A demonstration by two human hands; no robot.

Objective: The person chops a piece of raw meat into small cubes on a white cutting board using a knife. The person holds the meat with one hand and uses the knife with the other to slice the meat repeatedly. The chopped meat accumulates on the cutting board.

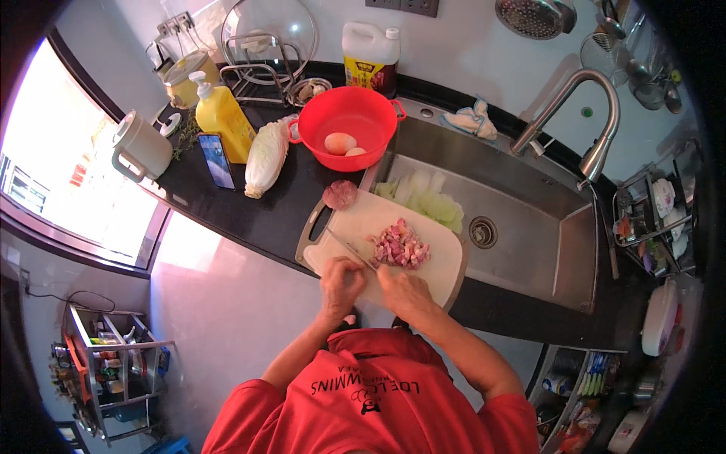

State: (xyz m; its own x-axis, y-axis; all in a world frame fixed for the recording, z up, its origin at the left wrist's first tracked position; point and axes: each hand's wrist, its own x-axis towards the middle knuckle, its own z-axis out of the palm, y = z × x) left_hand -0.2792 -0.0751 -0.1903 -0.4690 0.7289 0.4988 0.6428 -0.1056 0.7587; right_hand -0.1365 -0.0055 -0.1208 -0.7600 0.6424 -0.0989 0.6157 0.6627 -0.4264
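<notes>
A pale cutting board (355,219) with a dark-edged handle slot lies on the counter, partly over the sink's edge. A heap of diced raw meat (401,245) sits on its middle, and a larger lump of meat (340,194) rests at its far left corner. My right hand (407,292) is closed round the handle of a knife (349,247), whose blade slants up and left across the board. Beside the blade, at the board's near edge, my left hand (342,286) has its fingers curled together. Whatever those fingers hold, if anything, is hidden.
Behind the board stands a red basin (344,113) with eggs inside. Cabbage leaves (423,198) lie in the steel sink (522,227), below a curved faucet (605,106). A whole cabbage (266,160), a phone (217,160) and a yellow pump bottle (227,121) are at left.
</notes>
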